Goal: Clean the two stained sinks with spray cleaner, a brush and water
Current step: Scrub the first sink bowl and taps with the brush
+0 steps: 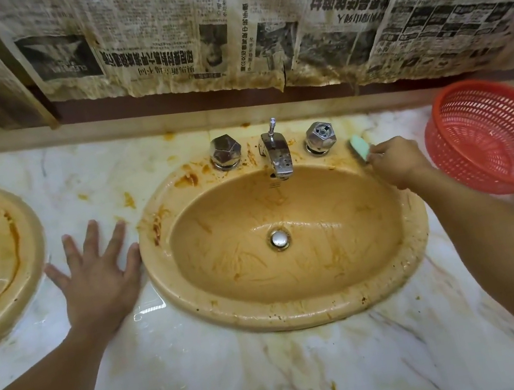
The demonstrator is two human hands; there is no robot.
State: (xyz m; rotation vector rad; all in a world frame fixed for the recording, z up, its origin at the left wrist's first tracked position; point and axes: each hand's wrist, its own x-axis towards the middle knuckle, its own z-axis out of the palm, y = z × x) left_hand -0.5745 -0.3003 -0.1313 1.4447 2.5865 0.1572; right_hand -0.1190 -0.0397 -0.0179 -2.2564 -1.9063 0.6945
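My right hand [396, 163] grips the green brush [360, 148], fingers curled round its rear end. The brush head sits on the back rim of the centre sink [304, 315], just beside the right tap handle [320, 137]. My left hand [98, 277] lies flat, fingers spread, on the marble counter [211, 374] between the two sinks, holding nothing.

Status, as I judge it:
- **Centre sink:** bowl smeared, scrubbing under way, rim spots uncleared.
- **Left sink [29, 235]:** heavy brown streaks, apparently untreated.
- **Rinsing:** outstanding for both.
- **Spray cleaner:** not in view.
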